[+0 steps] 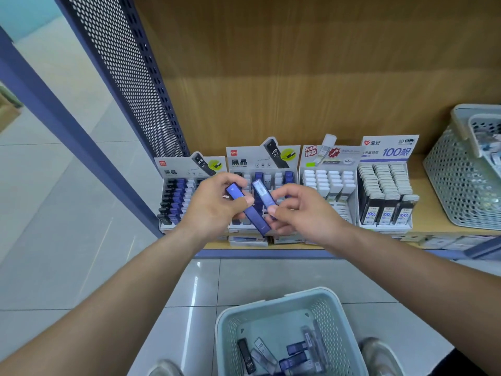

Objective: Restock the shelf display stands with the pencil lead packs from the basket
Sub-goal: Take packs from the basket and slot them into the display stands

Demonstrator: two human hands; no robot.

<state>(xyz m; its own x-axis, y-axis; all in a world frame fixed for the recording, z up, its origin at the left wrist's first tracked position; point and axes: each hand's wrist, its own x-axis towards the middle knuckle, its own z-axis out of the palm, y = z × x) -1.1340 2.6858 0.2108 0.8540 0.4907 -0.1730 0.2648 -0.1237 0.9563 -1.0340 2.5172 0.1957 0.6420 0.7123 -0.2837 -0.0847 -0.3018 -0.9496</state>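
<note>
Down by the person's feet sits the basket (273,302), pale and perforated, with a handful of lead packs (296,348) loose in the bottom, some dark blue, some clear, one black. Above and beyond the basket both arms reach toward the shelf (425,185). The left hand (214,204) has its fingers curled round a long blue pack (256,217), with the thumb pressed on its face. The right hand (301,210) pinches a second blue pack (264,192) between thumb and fingertips. The two packs nearly cross, but I cannot tell whether they touch. Straight beyond the basket, on the shelf, four display stands (263,158) stand in a row. The hands hover in front of the second from the left, which shows blue packs at the back and looks thin in front. Further right of the basket, on the same shelf, is another basket (455,180).

The step looks like sorting or orienting the two packs just before placing them. Next, I'd judge, each has to be turned upright and slid into a free blue slot without knocking its neighbours
</note>
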